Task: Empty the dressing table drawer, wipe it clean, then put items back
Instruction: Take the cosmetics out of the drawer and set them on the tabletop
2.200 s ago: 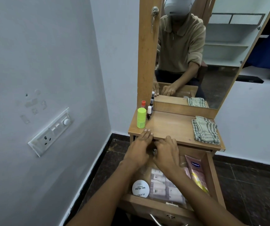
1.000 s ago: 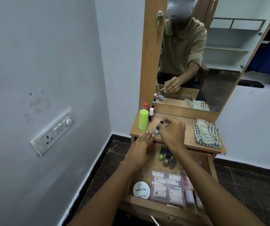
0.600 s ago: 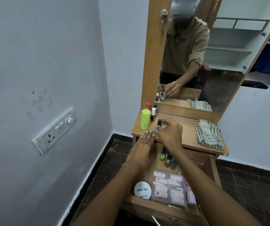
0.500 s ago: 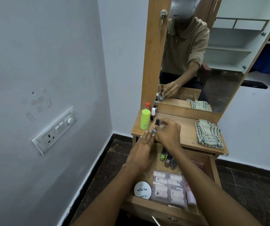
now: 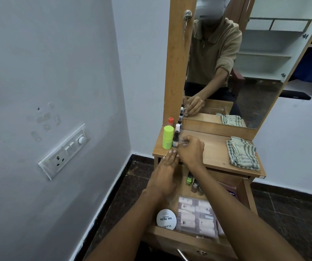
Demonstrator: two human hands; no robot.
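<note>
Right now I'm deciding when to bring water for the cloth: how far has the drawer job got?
Early. A few bottles, like the green bottle, already stand on the tabletop. The right hand is setting down a small nail polish bottle. The drawer still holds more; the cloth lies unused.

- A white switch panel (image 5: pixel 64 150) on the left wall.
- A mirror (image 5: pixel 249 59) at the far side, showing white shelves.
- Dark tiled floor (image 5: pixel 292 213) below.
</note>
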